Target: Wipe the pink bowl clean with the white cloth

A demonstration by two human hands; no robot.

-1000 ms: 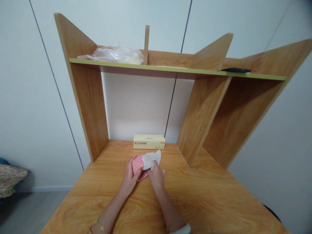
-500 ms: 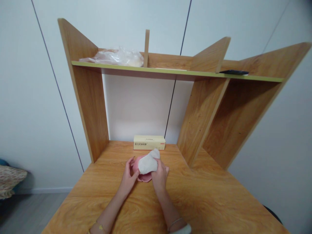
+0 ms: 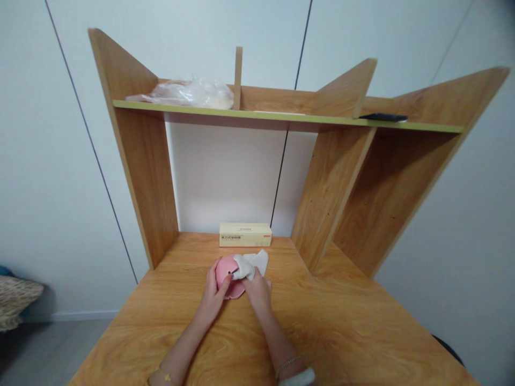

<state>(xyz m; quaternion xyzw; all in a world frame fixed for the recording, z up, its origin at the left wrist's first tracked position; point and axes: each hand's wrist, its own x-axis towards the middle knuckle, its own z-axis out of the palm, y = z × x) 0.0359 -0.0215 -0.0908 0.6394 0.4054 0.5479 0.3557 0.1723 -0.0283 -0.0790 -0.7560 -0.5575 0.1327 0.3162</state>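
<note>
Left fingers (image 3: 211,274) hold pink object (image 3: 226,264); right fingers (image 3: 257,275) hold white cloth (image 3: 244,267) against it.

At the lower centre of the frame, a white cloth (image 3: 258,260), the left hand (image 3: 212,289) and the right hand (image 3: 258,290) covered parts of a pink object (image 3: 226,263), leaving its full shape unclear; the cloth hid some right-hand fingers. The bottom edge cut off both forearms (image 3: 193,333) and the surface (image 3: 346,321). Fine print on the box (image 3: 245,236) was too small to read. The contents of a plastic bag (image 3: 193,94), upper left, were indistinct. The left edge cropped some patterned fabric (image 3: 18,297).
</note>
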